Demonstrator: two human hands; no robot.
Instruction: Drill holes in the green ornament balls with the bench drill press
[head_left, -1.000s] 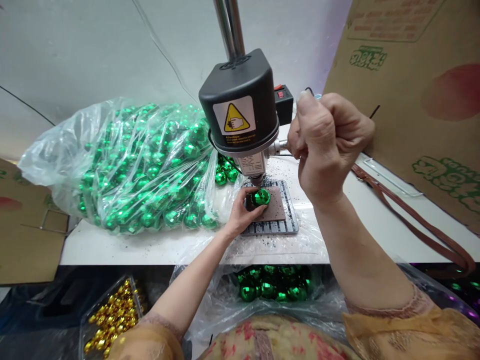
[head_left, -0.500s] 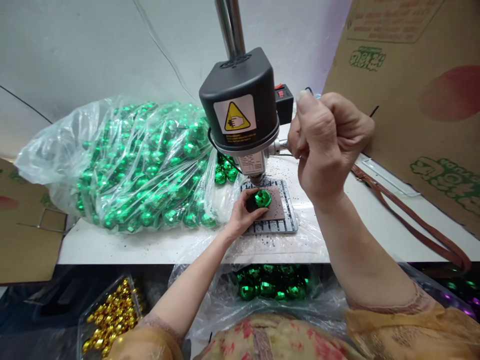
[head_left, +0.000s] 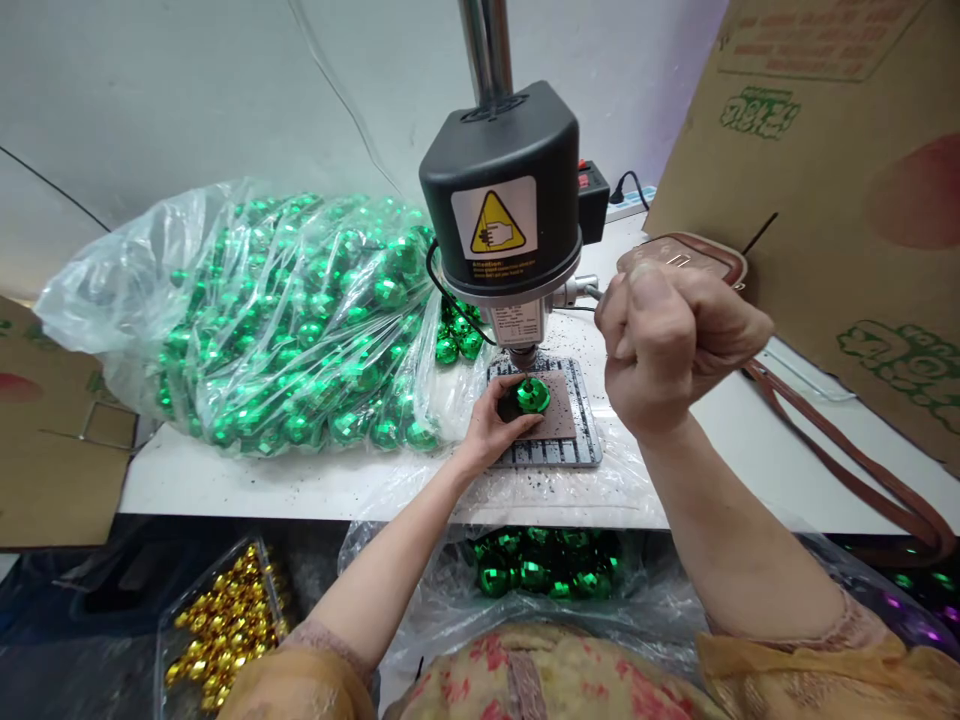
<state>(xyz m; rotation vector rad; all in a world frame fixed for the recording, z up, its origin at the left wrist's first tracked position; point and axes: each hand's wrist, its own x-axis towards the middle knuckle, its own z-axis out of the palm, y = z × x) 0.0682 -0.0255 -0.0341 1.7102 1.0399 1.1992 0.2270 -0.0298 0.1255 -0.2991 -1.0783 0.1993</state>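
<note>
A shiny green faceted ball (head_left: 534, 397) sits on a small brown board (head_left: 559, 420) on the slotted metal base (head_left: 587, 440) of a bench drill press (head_left: 501, 190). My left hand (head_left: 498, 420) grips the ball between thumb and fingers from the left. Directly above, the chuck (head_left: 523, 356) is lowered, with its bit at the top of the ball. My right hand (head_left: 671, 335) is closed in a fist round the drill press's feed handle (head_left: 586, 291), whose grip is hidden inside it.
A clear bag of green balls (head_left: 300, 330) lies left on the white table (head_left: 247, 490). More green balls (head_left: 534, 575) rest in plastic at my lap. Gold balls (head_left: 225, 630) fill a clear bin. A brown strapped bag (head_left: 705, 255) and a cardboard box (head_left: 817, 190) stand right.
My right hand has lowered a little with the feed handle, and the chuck sits closer to the ball. The view has shifted slightly; the left hand still holds the ball in place.
</note>
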